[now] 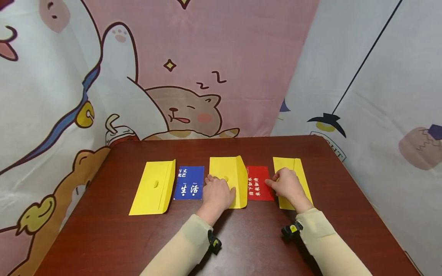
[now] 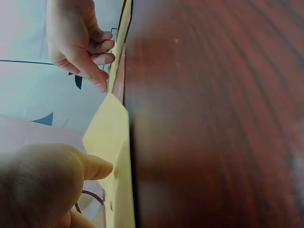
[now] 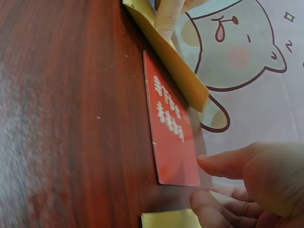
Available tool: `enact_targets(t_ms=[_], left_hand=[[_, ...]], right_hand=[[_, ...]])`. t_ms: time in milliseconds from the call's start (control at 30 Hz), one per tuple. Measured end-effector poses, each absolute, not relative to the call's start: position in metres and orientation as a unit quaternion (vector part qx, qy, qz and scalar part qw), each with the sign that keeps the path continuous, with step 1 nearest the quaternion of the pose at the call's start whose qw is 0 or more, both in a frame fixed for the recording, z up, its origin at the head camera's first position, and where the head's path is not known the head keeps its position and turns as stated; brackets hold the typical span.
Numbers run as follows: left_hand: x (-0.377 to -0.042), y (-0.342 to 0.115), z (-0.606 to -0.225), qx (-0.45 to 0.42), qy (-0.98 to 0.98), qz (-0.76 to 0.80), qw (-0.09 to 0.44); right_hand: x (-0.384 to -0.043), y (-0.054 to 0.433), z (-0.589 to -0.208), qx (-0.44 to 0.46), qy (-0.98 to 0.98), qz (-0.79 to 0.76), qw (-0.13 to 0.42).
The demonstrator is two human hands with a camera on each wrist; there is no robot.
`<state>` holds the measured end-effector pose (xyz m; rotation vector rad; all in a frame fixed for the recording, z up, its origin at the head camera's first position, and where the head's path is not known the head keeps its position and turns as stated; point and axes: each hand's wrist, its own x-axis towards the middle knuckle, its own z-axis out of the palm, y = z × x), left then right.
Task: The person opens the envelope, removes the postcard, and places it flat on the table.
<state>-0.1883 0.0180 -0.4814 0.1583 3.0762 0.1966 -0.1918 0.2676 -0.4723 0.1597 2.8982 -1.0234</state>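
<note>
My left hand rests on the middle yellow envelope, whose right-hand flap stands up off the table. In the left wrist view the thumb lies against this envelope. A red card with white characters lies flat, its left edge beside the raised flap. My right hand reaches over the right yellow envelope, thumb and fingertips right at the red card's right edge. Thumb and fingers stand apart in the right wrist view, with nothing gripped between them.
A blue card with white characters lies left of the middle envelope. Farther left is another yellow envelope with a tab on its face. All lie on a dark red-brown wooden table, with a cartoon-printed cloth behind it.
</note>
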Motion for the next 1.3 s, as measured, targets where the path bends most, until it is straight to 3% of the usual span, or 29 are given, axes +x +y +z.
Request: enact_targets(t_ms=[200,333,467,633,833,1300], left_hand=[[-0.187,0.026,-0.472,0.095,0.993,0.074,0.006],[-0.186,0.036,-0.465,0.168,0.98,0.104,-0.009],[-0.189,0.049,-0.464,0.247,0.962,0.113,-0.027],[-0.196,0.074,-0.463,0.311,0.948,0.061,-0.037],[-0.203,0.11,-0.463,0.362,0.931,-0.051,-0.012],[-0.232,0.145,-0.47,0.338,0.933,-0.087,0.087]], right_hand=[[-0.185,0.285,-0.464,0.029,0.951,-0.308,-0.009],[-0.178,0.304,-0.462,-0.006,0.957,-0.279,-0.075],[-0.173,0.322,-0.462,-0.03,0.957,-0.271,-0.1],[-0.169,0.339,-0.466,-0.043,0.959,-0.27,-0.078],[-0.171,0.351,-0.47,-0.053,0.967,-0.245,-0.053],[-0.172,0.369,-0.482,-0.068,0.978,-0.197,0.006]])
